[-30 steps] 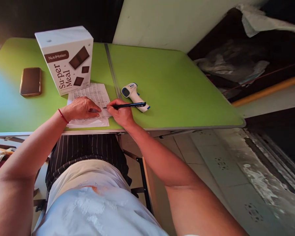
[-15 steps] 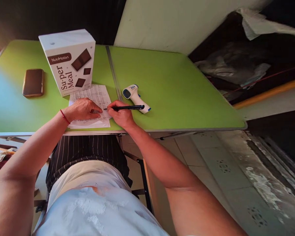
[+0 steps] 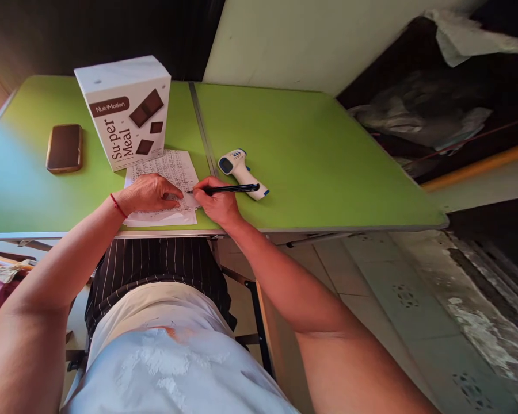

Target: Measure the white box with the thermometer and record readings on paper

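A black pen [image 3: 237,188] is pinched in my right hand [image 3: 220,206], its tip at the right part of a sheet of paper [image 3: 172,165] covered in small handwriting. My left hand [image 3: 151,192], with a red string round the wrist, rests on the same paper with its fingers apart, pressing it to the table. More white sheet edges show beneath the top one. Just beyond the papers stands a white box [image 3: 127,115] marked "NutriMotion Su-per Meal". A white and blue infrared thermometer [image 3: 244,174] lies right behind the pen.
The green folding table [image 3: 319,155] has a metal seam [image 3: 201,123] across its middle. At the left lies a phone [image 3: 64,148], dark side up. A pale wall [image 3: 276,46] borders the table's back, and a plastic bag [image 3: 427,115] sits in the dark space at right.
The whole view has shifted slightly, so things appear a little farther right. Both hands stay on the paper, and the pen is still in my right hand.
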{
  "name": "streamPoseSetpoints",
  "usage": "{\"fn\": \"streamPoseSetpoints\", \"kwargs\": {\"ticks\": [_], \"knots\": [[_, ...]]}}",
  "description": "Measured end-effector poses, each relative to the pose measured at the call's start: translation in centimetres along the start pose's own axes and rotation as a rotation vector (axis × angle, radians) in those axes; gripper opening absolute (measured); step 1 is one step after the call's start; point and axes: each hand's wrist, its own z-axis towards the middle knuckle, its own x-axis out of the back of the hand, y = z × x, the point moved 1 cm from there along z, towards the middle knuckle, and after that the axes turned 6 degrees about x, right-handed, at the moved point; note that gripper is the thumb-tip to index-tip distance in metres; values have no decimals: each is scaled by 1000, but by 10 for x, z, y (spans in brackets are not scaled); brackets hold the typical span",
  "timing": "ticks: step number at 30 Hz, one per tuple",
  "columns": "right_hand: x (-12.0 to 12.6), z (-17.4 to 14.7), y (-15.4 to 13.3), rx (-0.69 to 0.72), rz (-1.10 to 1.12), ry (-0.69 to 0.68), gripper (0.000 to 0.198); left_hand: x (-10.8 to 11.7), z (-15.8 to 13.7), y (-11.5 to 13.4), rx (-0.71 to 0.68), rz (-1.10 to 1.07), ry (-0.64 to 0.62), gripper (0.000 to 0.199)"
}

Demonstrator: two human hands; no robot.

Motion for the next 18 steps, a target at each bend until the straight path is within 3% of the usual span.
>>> {"fn": "streamPoseSetpoints", "kwargs": {"ticks": [18], "knots": [[-1, 0, 0, 8, 43, 45, 8, -2, -1, -1, 3, 15, -4, 36]]}}
